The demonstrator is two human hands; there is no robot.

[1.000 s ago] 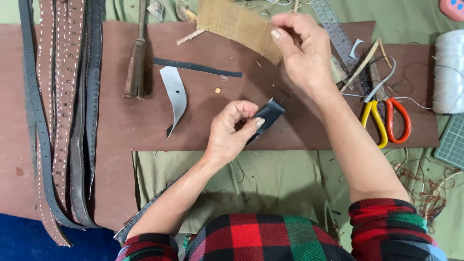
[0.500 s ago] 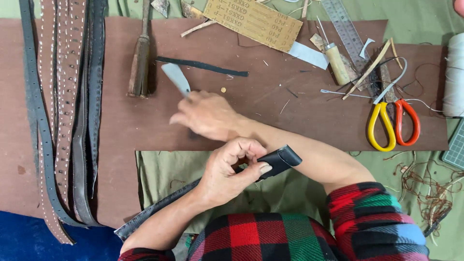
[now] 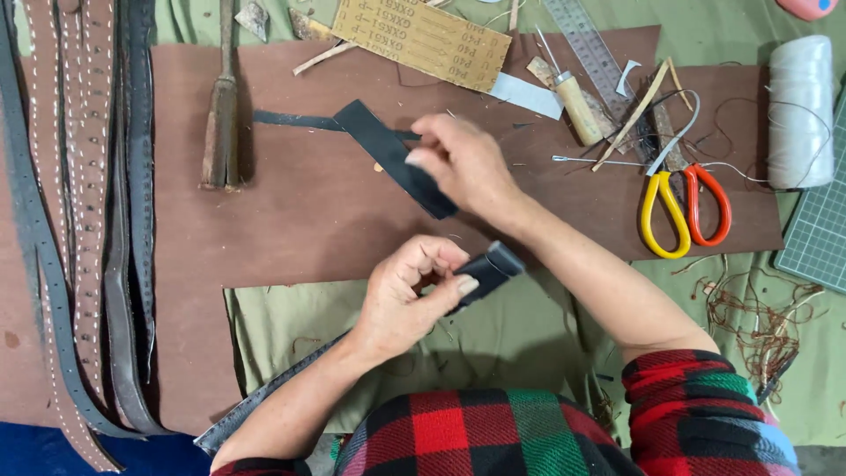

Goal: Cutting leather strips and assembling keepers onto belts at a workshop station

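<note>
1. Left hand (image 3: pixel 407 295): fingers curled and thumb pressed down, grasping the folded end of a long dark leather belt strap (image 3: pixel 486 269). The strap runs from the fist down and to the left, under the forearm, toward the lower edge of the brown leather work mat (image 3: pixel 291 211).
2. Right hand (image 3: pixel 463 163): fingers pinched around a short, flat, black leather strip (image 3: pixel 388 150), held tilted just above the mat. The strip's lower end shows below the hand.
3. The two hands are apart, the right above the left in the head view. The belt strap's folded end lies over the olive-green cloth (image 3: pixel 520 344) at the mat's near edge.
4. Thin dark leather offcut (image 3: pixel 295 119): lies flat on the mat, just behind the held strip.
5. Wooden-handled tool (image 3: pixel 220 115): lies lengthwise on the mat, left of the hands.
6. Row of stitched and studded leather belts (image 3: pixel 84 211): laid side by side along the left edge.
7. Scissors with one yellow and one red handle (image 3: pixel 683 207): on the mat, right of the right hand.
8. Tan sandpaper sheet (image 3: pixel 421 40), clear plastic ruler (image 3: pixel 586 48) and spool of white thread (image 3: pixel 800 110): along the far and right side.
</note>
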